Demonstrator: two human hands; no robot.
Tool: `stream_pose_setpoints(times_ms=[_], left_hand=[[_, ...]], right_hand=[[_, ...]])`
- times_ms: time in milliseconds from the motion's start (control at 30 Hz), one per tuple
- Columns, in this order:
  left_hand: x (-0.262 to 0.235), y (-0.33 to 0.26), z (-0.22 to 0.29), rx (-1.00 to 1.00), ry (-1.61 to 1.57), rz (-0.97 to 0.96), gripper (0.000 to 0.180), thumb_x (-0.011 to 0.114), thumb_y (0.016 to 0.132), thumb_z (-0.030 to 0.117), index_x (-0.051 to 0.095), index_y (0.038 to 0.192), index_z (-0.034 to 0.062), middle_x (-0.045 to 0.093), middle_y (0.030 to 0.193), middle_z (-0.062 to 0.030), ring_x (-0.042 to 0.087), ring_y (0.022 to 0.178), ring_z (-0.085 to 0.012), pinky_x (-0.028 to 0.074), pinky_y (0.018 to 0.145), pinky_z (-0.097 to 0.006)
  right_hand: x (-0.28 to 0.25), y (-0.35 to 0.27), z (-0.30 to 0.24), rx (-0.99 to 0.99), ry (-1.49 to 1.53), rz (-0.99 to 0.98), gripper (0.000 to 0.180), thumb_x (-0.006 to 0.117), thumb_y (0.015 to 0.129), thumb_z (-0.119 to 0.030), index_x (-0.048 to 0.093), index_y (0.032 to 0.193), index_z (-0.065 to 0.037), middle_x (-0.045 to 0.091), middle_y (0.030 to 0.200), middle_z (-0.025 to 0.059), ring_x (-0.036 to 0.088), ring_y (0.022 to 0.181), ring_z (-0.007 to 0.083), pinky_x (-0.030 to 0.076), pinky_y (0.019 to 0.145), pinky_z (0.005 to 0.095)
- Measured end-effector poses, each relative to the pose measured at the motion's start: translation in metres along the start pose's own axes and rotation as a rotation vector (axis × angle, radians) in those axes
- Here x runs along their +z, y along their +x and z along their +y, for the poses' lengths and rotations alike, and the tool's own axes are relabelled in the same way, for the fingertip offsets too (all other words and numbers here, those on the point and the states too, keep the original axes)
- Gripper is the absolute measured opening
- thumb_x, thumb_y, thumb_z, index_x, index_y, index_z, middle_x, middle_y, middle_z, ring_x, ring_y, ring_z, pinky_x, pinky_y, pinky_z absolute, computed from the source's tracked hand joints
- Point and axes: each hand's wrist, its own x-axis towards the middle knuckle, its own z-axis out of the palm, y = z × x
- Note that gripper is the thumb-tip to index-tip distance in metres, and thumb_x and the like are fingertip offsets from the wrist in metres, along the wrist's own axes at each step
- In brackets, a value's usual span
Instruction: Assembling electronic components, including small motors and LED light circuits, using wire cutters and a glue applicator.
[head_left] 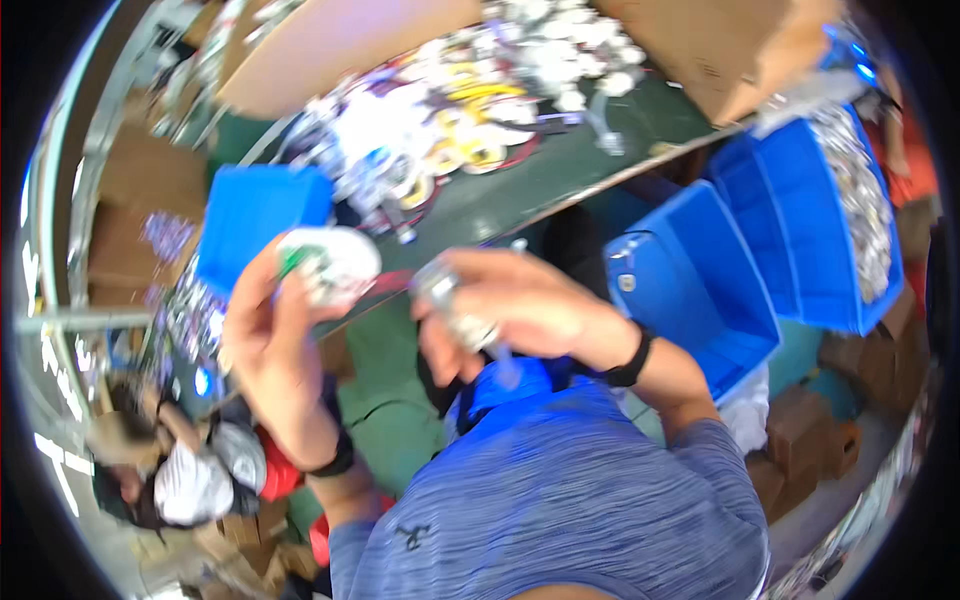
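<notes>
My left hand (272, 335) is raised in front of me and grips a round white part (330, 262) with a green piece showing at its left side. My right hand (505, 310) is close beside it, fingers curled around a small shiny silvery piece (445, 300). The two hands are a short gap apart above the edge of a dark green worktable (520, 185). The picture is blurred by motion, so finer detail of both pieces is lost. Black bands sit on both of my wrists, and I wear a blue-grey shirt.
A heap of white, yellow and red round parts (450, 110) covers the table. Blue bins stand at the left (255, 215) and right (690, 285), another (850, 200) full of silvery pieces. Cardboard boxes (720, 45) lie behind. A seated person (190, 470) is at lower left.
</notes>
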Motion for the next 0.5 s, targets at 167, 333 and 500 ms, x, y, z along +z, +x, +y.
stream_pose_setpoints(times_ms=[167, 333, 500], left_hand=[[-0.015, -0.01, -0.006, 0.078, 0.061, 0.036, 0.035, 0.047, 0.09, 0.013, 0.046, 0.118, -0.0071, 0.058, 0.102, -0.0158, 0.061, 0.083, -0.0213, 0.051, 0.071, -0.033], [0.03, -0.023, 0.019, 0.256, 0.276, 0.365, 0.03, 0.05, 0.088, 0.012, 0.05, 0.111, -0.0061, 0.059, 0.093, -0.0121, 0.059, 0.075, -0.0167, 0.049, 0.064, -0.029], [0.045, -0.056, 0.037, 0.399, 0.589, 0.789, 0.025, 0.053, 0.086, 0.012, 0.054, 0.104, -0.0051, 0.061, 0.083, -0.0084, 0.057, 0.067, -0.0122, 0.047, 0.057, -0.024]], right_hand=[[0.058, 0.005, -0.01, 0.102, 0.127, -0.32, 0.032, 0.048, 0.087, -0.016, 0.04, 0.112, 0.001, 0.059, 0.082, 0.0144, 0.058, 0.052, 0.0164, 0.043, 0.038, 0.0235], [0.106, 0.001, -0.024, -0.105, 0.139, -0.386, 0.021, 0.052, 0.079, -0.018, 0.052, 0.092, -0.001, 0.054, 0.062, 0.0102, 0.052, 0.046, 0.014, 0.042, 0.04, 0.0266], [0.126, 0.013, -0.016, -0.263, 0.135, -0.465, 0.031, 0.053, 0.09, -0.029, 0.057, 0.082, 0.001, 0.053, 0.062, 0.0132, 0.05, 0.057, 0.0159, 0.042, 0.05, 0.0304]])
